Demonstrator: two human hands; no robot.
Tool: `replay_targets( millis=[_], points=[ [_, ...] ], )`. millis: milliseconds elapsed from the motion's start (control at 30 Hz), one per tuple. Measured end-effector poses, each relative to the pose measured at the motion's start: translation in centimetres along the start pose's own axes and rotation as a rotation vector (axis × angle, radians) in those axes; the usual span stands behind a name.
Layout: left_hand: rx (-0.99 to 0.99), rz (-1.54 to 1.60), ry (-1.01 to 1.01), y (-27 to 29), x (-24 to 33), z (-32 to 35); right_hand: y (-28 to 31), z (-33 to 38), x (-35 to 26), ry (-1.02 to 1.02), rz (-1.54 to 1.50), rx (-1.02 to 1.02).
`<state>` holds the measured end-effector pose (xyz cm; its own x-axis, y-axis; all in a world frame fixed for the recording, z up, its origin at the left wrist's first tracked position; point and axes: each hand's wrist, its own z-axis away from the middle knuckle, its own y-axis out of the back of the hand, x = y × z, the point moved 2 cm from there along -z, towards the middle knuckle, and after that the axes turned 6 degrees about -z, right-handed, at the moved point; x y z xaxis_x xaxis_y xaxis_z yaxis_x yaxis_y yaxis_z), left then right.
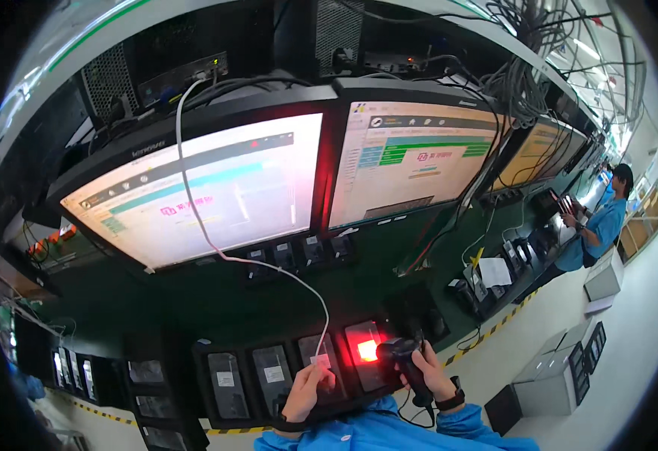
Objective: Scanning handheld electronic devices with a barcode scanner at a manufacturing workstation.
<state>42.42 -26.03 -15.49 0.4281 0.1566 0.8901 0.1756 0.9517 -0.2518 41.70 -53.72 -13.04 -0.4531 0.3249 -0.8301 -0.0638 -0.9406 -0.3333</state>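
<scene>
My right hand [434,376] is wrapped round a black handheld barcode scanner [404,355]. Its bright red light [368,350] falls on the rightmost of a row of flat, dark devices in a black tray. My left hand [306,389] is closed in a pinch at the lower end of a white cable [315,290], over the device beside it. The fingers hide the cable's tip, so I cannot tell if it is plugged in. Further left in the tray lie a device with a white label [272,374] and another labelled device [227,395].
Two lit monitors [201,199] [419,165] stand behind the dark green bench [148,301]; the cable hangs across the left one. More devices [299,254] sit below them. Stacked trays [148,406] stand at left. At right, a person in blue [607,225] works along the bench.
</scene>
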Motion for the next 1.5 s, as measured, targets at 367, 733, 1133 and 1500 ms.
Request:
replay_targets(
  millis=[367,733,1133,1500],
  points=[
    [-0.019,-0.085,-0.077,-0.8,0.1,-1.0,-0.2,-0.3,-1.2,0.058,-0.032,0.023],
    [0.273,-1.117,-0.213,-8.1,1.2,-6.9,13.4,-17.3,12.1,0.458,0.603,0.319],
    [0.393,-0.934,-0.440,-8.7,1.5,-9.4,10.9,-19.0,13.2,0.380,0.433,0.483],
    [0.257,-0.953,-0.199,-9.8,1.5,-7.7,2.2,-11.4,-2.1,0.327,-0.202,-0.238]
  ],
)
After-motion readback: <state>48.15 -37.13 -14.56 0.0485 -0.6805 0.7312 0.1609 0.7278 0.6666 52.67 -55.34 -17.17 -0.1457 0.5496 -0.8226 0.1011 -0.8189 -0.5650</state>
